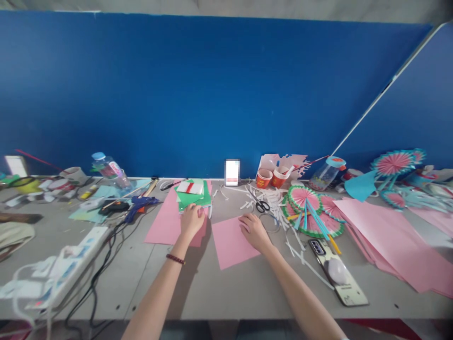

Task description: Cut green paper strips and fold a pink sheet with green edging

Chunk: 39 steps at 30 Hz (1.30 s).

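Note:
A square pink paper sheet (230, 245) lies flat on the grey table in front of me. On its upper right part rests my right hand (255, 231), open, with fingers loosely bent against the paper. To the left, my left hand (192, 221) lies over a larger pink sheet (164, 222), at the lower edge of some green paper (205, 199). Its fingers are loosely curled and partly hidden; it looks open, with nothing visible in it. A white packet with a red band (190, 188) sits on the green paper. Black-handled scissors (262, 206) lie beyond my right hand.
Right: pink-and-green paper fans (306, 203), a phone (339, 274), stacked pink sheets (392, 236), white paper strips (244, 192), red cups (264, 178). Left: a blue glue gun (136, 208), a power strip (72, 267), black cables (102, 264), a bottle (111, 170). A screen (232, 172) stands against the blue wall.

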### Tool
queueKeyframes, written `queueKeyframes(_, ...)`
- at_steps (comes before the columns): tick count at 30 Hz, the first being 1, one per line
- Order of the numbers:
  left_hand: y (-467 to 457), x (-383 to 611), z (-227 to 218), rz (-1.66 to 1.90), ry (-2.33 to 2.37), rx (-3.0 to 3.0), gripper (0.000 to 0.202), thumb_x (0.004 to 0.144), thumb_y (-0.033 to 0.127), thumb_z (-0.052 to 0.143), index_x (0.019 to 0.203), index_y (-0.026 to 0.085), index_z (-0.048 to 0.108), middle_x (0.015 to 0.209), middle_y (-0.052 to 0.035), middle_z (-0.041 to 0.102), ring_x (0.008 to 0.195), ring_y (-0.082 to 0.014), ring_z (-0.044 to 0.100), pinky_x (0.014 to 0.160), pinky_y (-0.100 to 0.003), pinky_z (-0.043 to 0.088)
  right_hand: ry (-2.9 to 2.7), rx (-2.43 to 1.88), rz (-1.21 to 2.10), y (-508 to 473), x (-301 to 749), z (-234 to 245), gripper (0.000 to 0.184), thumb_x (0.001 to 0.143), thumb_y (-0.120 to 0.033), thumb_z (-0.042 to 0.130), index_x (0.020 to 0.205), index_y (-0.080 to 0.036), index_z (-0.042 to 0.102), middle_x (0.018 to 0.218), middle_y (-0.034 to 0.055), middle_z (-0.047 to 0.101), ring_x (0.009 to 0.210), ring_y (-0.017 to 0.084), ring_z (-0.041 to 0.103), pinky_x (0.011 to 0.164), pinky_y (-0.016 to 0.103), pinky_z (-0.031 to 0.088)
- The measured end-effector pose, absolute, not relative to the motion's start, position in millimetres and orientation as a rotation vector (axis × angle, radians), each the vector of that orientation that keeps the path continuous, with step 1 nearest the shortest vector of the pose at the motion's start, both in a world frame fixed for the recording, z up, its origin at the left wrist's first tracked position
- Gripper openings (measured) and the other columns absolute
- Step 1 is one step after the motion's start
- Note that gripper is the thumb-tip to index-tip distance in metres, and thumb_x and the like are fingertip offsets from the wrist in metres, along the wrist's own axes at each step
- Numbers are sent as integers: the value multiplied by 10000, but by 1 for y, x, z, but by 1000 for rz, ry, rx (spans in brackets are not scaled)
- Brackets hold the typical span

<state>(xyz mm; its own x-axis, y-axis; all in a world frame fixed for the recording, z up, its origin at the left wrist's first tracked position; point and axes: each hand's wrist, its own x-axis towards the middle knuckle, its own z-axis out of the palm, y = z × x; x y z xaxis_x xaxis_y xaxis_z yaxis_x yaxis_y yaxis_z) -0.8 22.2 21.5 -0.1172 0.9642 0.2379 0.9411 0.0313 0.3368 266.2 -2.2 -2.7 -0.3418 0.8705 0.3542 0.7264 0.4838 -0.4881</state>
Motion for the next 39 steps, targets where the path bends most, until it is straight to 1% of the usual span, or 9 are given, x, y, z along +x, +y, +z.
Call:
queueKeyframes(2, 33, -8, 29, 688, 2218, 1978, 186, 831, 223, 503, 942, 190, 648, 1008, -76, 633, 955, -214, 592, 827, -306, 455, -2161, -1314, 328, -2, 266, -3, 235, 849, -166, 502, 1037, -182, 642, 1055, 105, 606, 988, 234, 533, 896, 400, 422)
queueKeyframes(6, 54, -25, 40, 677, 2326, 2086, 212, 819, 215, 510, 987, 179, 633, 1009, -94, 610, 983, -256, 567, 830, -341, 446, -2168, -1308, 332, -1, 267, -4, 231, 848, -165, 506, 1032, -179, 644, 1056, 107, 607, 981, 230, 532, 891, 394, 422)
queueKeyframes(14, 79, -29, 27, 488, 1959, 2601, 228, 821, 145, 482, 926, 214, 672, 982, -96, 605, 943, -249, 566, 815, -357, 434, -2180, -1306, 329, -2, 267, -4, 227, 842, -154, 511, 1025, -185, 641, 1052, 104, 606, 985, 232, 528, 882, 393, 425)
queueKeyframes(19, 90, -22, 32, 448, 1786, 2722, 252, 779, 29, 481, 763, 211, 655, 885, -101, 616, 937, -233, 568, 837, -346, 403, -2179, -1297, 327, -3, 267, -1, 231, 834, -142, 514, 1021, -190, 641, 1038, 102, 606, 990, 235, 530, 875, 389, 430)
queueKeyframes(24, 95, -20, 37, 423, 1759, 2769, 284, 723, -37, 465, 622, 186, 611, 749, -107, 623, 853, -235, 589, 768, -336, 400, -2181, -1297, 340, -2, 267, 0, 230, 831, -140, 515, 1015, -190, 643, 1033, 99, 606, 984, 234, 531, 879, 389, 424)
queueKeyframes(28, 93, -23, 40, 483, 1868, 2759, 259, 750, 18, 451, 698, 174, 650, 789, -129, 641, 879, -265, 588, 782, -367, 400, -2182, -1304, 344, -2, 267, -1, 232, 823, -132, 522, 1015, -183, 641, 1043, 100, 604, 986, 232, 527, 882, 390, 422)
queueKeyframes(31, 91, -28, 49, 646, 2024, 2695, 256, 818, 109, 423, 834, 170, 671, 900, -137, 653, 935, -278, 585, 831, -392, 393, -2178, -1297, 345, -2, 267, -2, 233, 820, -129, 526, 1017, -182, 639, 1044, 100, 604, 996, 233, 525, 888, 390, 421)
queueKeyframes(36, 84, -31, 84, 1284, 2142, 2435, 181, 819, 196, 477, 849, 186, 655, 948, -96, 673, 919, -246, 604, 839, -352, 410, -2163, -1280, 354, -2, 267, -2, 233, 820, -127, 521, 1010, -189, 642, 1032, 100, 605, 995, 233, 534, 883, 390, 428)
queueKeyframes(39, 75, -25, 113, 1525, 1962, 2252, 148, 808, 204, 486, 868, 179, 619, 937, -69, 670, 844, -194, 608, 783, -294, 435, -2149, -1289, 362, -2, 266, -2, 237, 818, -134, 522, 1018, -185, 639, 1045, 107, 609, 1003, 239, 537, 892, 401, 431)
